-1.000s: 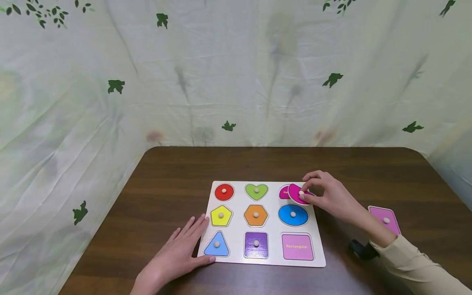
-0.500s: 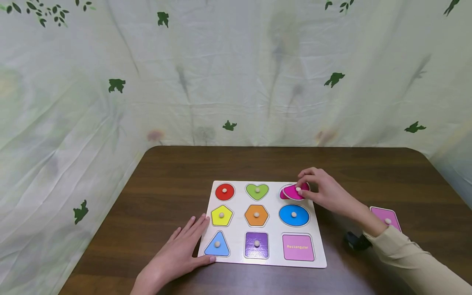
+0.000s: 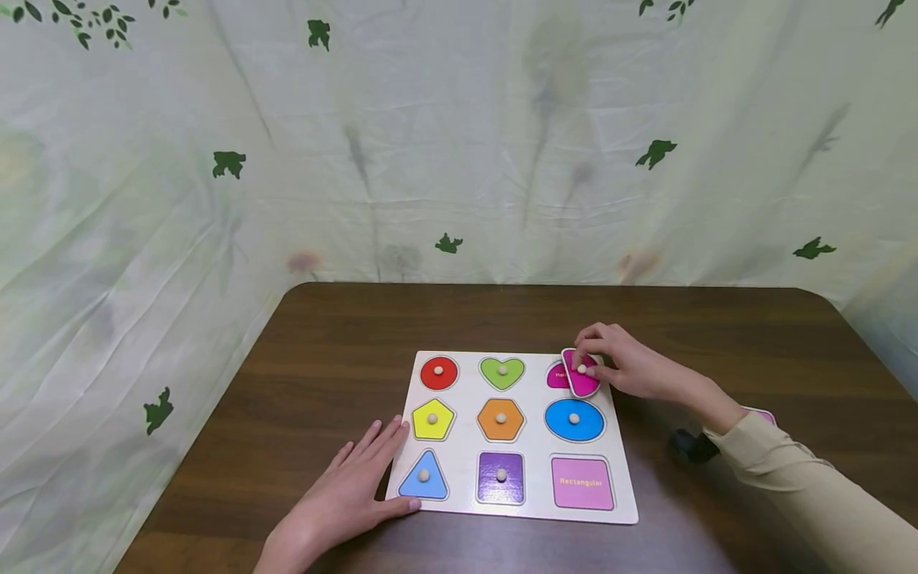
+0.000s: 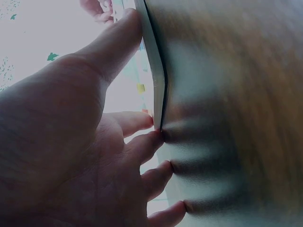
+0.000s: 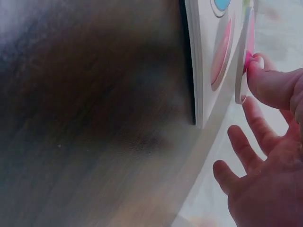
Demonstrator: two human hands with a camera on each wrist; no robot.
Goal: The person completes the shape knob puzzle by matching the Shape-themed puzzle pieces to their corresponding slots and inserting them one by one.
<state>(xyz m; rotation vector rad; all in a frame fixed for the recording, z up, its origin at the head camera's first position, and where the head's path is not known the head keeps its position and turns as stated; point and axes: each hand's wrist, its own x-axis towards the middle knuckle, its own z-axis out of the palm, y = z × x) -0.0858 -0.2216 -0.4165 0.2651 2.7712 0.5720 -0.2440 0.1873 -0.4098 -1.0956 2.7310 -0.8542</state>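
In the head view, my right hand pinches a magenta half-circle puzzle piece by its small knob. This piece is tilted above the top right corner of a white shape puzzle board, partly covering a magenta recess with lettering. From the right wrist view, the piece stands apart from the board's face. My left hand rests at the board's left edge, fingers spread on the tabletop and thumb by the lower left corner. A pink recess at lower right reads "Rectangular".
Several knobbed shapes sit in the board, among them a red circle, a blue oval and a purple square. A pink piece shows behind my right sleeve. The brown table meets a leaf-patterned curtain.
The half-circle piece moved left over its recess, then turned so its straight edge faces left. My right forearm now hides most of the loose pink piece. My left hand stays put.
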